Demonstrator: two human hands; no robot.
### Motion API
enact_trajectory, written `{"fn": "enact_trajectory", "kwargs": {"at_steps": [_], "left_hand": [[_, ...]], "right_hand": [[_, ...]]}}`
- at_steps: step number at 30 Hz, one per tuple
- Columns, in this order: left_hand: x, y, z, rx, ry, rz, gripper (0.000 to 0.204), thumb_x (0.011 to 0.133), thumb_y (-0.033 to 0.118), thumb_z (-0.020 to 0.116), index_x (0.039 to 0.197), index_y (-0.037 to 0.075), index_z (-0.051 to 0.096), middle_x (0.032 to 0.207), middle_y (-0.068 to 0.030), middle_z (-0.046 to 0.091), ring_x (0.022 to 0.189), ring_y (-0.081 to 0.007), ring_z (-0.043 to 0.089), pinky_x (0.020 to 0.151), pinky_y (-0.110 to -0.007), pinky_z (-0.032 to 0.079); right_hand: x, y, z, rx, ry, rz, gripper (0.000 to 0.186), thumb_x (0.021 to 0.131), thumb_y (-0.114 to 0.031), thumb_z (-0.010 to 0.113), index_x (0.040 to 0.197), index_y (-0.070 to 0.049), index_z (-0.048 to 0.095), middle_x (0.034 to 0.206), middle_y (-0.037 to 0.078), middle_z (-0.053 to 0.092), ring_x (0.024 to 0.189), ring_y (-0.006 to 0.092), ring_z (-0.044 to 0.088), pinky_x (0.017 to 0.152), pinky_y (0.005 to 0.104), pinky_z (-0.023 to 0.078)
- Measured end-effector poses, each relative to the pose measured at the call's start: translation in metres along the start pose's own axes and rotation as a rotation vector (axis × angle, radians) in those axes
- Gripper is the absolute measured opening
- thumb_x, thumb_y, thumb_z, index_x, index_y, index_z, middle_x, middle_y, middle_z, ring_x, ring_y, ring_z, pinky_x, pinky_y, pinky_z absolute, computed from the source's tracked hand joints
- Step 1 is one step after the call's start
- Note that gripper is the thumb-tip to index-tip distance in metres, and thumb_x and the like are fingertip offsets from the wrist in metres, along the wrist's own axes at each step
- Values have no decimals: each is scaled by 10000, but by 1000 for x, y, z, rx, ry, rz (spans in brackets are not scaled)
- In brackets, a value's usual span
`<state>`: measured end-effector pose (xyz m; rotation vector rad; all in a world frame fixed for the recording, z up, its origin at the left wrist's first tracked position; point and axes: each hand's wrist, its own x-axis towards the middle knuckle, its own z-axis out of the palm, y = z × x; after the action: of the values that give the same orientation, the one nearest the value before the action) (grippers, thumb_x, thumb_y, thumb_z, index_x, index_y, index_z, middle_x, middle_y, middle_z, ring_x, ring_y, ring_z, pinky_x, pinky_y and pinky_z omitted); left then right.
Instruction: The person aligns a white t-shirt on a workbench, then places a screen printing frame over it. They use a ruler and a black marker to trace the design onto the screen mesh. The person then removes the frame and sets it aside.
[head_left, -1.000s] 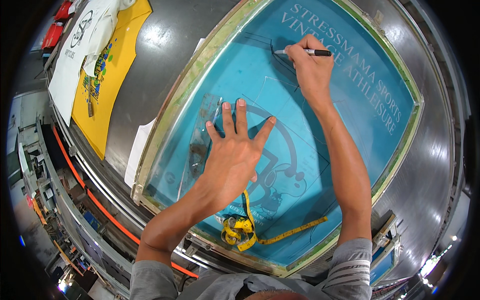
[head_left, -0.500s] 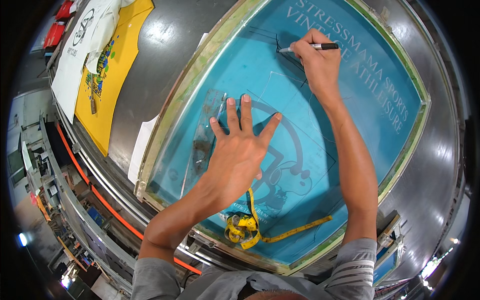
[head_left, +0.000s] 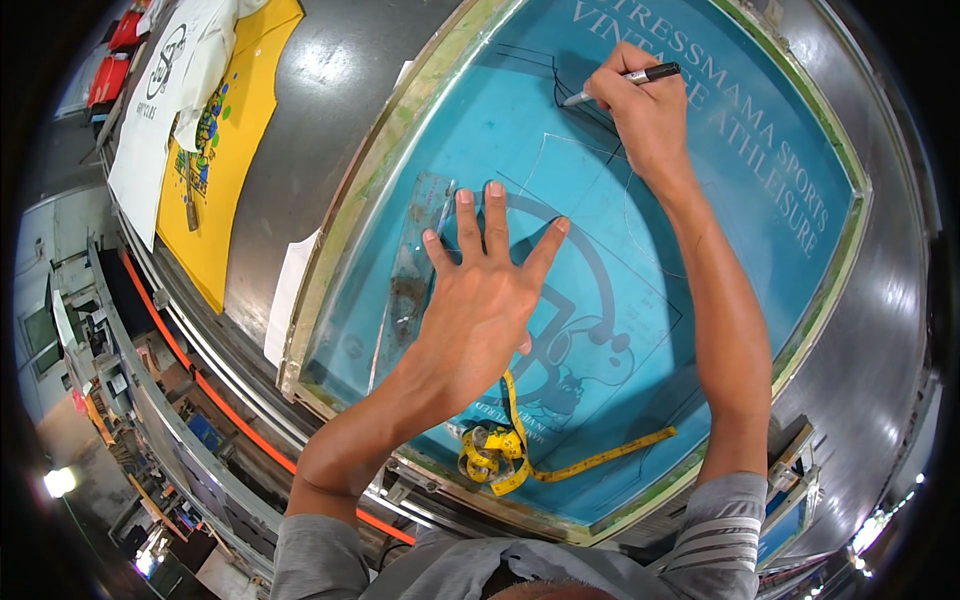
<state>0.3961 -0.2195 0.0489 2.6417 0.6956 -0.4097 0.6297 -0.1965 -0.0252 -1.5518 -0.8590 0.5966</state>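
A wooden-framed screen printing screen [head_left: 460,125] with blue mesh lies before me, bearing faint lettering and a cartoon figure. My right hand [head_left: 645,115] grips a black-capped grey marker [head_left: 655,73] in its fingers. The marker's tip touches the mesh beside thin black drawn lines. Spread flat with fingers apart, my left hand [head_left: 485,285] presses on the mesh over the figure's outline. Partly under it, on its left, is a clear ruler-like strip [head_left: 410,255] with dark smudges. A yellow tape measure [head_left: 495,458] lies loosely coiled near the frame's close edge, one end stretched to the right.
A dark metal table [head_left: 325,100] carries the screen. At the far left lie a yellow printed cloth [head_left: 240,165] and a white printed cloth [head_left: 145,130], with a narrow tool [head_left: 190,205] on them. An orange hose [head_left: 215,395] runs along the table's left side.
The marker has tilted a little more upright, and its tip has drawn a bit further along the black line. My left hand stays in place; the view has shifted slightly.
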Motion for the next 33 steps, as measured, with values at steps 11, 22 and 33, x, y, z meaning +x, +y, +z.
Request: {"fn": "enact_trajectory", "kwargs": {"at_steps": [11,22,33], "left_hand": [[-1,2,2,-43,8,-46,995,650,77,850,1517,175,372,1518,-421,172,1393,-616,209,1016,-737,335],[0,2,0,-23,-6,-38,985,651,128,861,1513,183,386,1498,-435,195,1374,-620,252,988,-722,389],[-1,9,-1,1,-49,-91,1026,642,140,856,1529,256,356,1537,-369,184,1394,-577,261,1036,-675,391]], "right_hand": [[37,-12,-52,286,-315,216,123,866,-158,670,905,-64,601,738,-6,544,605,52,443,495,231,275],[38,4,-41,192,-433,-37,169,814,-63,650,697,-56,528,728,22,558,601,55,358,529,241,255],[28,4,-38,116,-446,-50,140,817,-54,646,710,-40,558,743,34,576,601,56,387,522,244,267]]}}
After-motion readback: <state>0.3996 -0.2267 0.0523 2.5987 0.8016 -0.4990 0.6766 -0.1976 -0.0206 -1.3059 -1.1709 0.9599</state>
